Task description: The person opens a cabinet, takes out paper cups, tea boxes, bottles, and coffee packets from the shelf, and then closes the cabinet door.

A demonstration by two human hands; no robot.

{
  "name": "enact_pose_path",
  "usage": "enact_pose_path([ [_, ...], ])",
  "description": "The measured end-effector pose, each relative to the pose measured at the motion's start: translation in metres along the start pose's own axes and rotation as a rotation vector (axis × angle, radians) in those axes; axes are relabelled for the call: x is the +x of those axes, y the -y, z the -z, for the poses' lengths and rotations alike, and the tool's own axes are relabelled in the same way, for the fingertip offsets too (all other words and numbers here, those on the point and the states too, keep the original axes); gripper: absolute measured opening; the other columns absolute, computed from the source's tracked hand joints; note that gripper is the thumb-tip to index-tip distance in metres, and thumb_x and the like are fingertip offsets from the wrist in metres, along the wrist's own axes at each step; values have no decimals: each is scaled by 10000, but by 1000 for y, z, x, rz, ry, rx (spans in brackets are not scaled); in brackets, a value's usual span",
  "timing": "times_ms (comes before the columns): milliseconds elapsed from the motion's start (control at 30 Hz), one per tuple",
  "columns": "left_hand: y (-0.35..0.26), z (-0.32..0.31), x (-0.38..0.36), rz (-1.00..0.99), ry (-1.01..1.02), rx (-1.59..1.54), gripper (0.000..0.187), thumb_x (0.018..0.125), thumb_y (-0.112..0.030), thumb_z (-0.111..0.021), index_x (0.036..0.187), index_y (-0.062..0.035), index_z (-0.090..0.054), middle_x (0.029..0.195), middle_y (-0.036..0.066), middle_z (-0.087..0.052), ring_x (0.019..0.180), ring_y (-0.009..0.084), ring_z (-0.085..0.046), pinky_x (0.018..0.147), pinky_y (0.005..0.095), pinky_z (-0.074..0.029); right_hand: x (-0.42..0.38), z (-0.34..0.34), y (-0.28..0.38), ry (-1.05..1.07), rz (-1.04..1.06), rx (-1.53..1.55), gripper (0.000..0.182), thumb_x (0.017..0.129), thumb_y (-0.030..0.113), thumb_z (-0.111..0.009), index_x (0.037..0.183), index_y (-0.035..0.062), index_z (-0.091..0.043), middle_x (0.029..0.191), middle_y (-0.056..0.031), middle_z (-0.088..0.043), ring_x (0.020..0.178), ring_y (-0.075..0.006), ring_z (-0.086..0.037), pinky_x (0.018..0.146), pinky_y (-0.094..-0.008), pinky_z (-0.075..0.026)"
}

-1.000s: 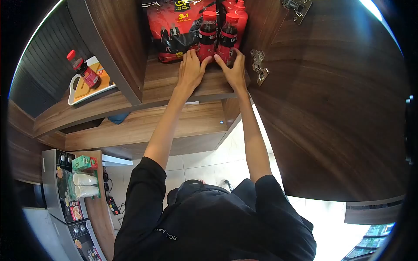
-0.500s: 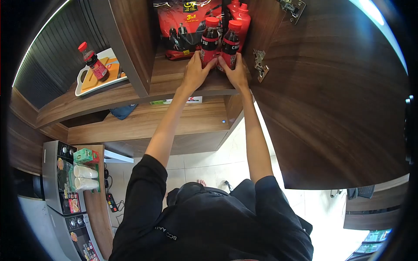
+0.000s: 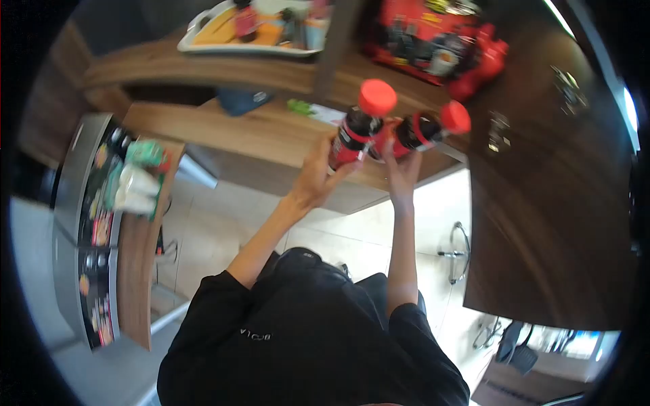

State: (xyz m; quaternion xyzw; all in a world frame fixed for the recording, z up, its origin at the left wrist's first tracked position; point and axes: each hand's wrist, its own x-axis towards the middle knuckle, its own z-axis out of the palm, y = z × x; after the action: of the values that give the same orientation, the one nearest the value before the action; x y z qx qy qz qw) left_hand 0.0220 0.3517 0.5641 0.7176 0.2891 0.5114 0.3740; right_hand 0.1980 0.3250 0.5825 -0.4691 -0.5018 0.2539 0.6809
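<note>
My left hand (image 3: 317, 174) grips a dark sauce bottle with a red cap (image 3: 360, 125), held out below the wooden cabinet shelf (image 3: 284, 128). My right hand (image 3: 401, 168) grips a second red-capped bottle (image 3: 426, 128), tilted to the right, beside the first. Both bottles are off the shelf and close together, nearly touching. The picture is blurred by motion.
A red coffee bag (image 3: 426, 37) and red bottles (image 3: 482, 61) stay in the cabinet. A white tray (image 3: 250, 34) with a bottle sits on the left shelf. The open cabinet door (image 3: 548, 203) hangs at right. A counter with cups (image 3: 135, 193) lies at left.
Both hands have lifted the two bottles off the cabinet shelf and drawn them down and outward. The view has swung, so the cabinet now sits higher.
</note>
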Motion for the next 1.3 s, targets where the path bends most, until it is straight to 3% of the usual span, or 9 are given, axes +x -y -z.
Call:
enact_pose_path([
  [133,21,67,-56,-17,-143,53,601,830,-228,-792,1272,23,-471,1153,182,-573,1061,296,-591,917,392,-464,-49,-76,-1,153,-204,96,413,931,121,-674,1284,15,-487,1230,-122,-596,1128,-171,-564,1010,-354,-433],
  [300,53,155,-115,243,-340,107,578,836,-226,-790,1263,8,-478,1142,165,-603,1072,285,-603,923,373,-465,-79,-174,-65,384,-352,207,473,891,132,-730,1281,23,-487,1224,-107,-597,1105,-170,-569,999,-349,-438],
  [467,85,244,-179,455,-482,224,586,831,-255,-798,1263,1,-496,1119,150,-635,1040,268,-620,902,360,-473,-119,-277,-130,329,-623,341,461,845,69,-761,1241,27,-530,1170,-87,-623,1100,-183,-605,994,-362,-456],
  [567,98,291,-206,576,-534,198,547,840,-228,-787,1258,-1,-517,1147,151,-632,1075,269,-613,927,355,-470,-121,-328,-181,336,-668,307,442,814,35,-771,1200,20,-556,1133,-81,-639,1072,-174,-614,979,-349,-465],
  [833,140,349,-234,746,-489,327,488,878,-209,-737,1234,36,-510,1132,198,-601,1030,346,-625,900,400,-509,-50,-440,-321,403,-402,-27,401,727,41,-820,1058,54,-596,931,-40,-678,842,-149,-648,790,-325,-522],
  [900,155,349,-232,777,-515,304,478,881,-210,-731,1225,39,-511,1120,198,-601,1000,351,-631,878,407,-516,-32,-452,-369,432,-394,-62,378,738,26,-800,1055,49,-594,919,-45,-678,839,-145,-650,789,-319,-522],
  [1067,206,357,-208,827,-482,213,490,890,-238,-716,1243,14,-489,1178,208,-555,1083,384,-577,944,435,-472,-9,-480,-395,363,-380,-60,417,720,24,-821,1068,37,-592,926,-55,-675,851,-151,-651,792,-318,-524],
  [1233,268,364,-153,660,-521,215,546,901,-249,-703,1298,4,-427,1202,217,-537,1091,396,-573,940,441,-470,-2,-480,-402,465,-398,11,484,718,70,-870,1122,44,-605,1016,-26,-642,917,-144,-624,876,-310,-480],
  [1300,295,369,-128,617,-534,202,557,904,-256,-700,1303,8,-414,1202,225,-529,1100,405,-564,943,452,-463,-3,-476,-394,512,-415,-140,688,681,74,-889,1259,49,-518,1110,-48,-606,1048,-178,-584,958,-345,-436],
])
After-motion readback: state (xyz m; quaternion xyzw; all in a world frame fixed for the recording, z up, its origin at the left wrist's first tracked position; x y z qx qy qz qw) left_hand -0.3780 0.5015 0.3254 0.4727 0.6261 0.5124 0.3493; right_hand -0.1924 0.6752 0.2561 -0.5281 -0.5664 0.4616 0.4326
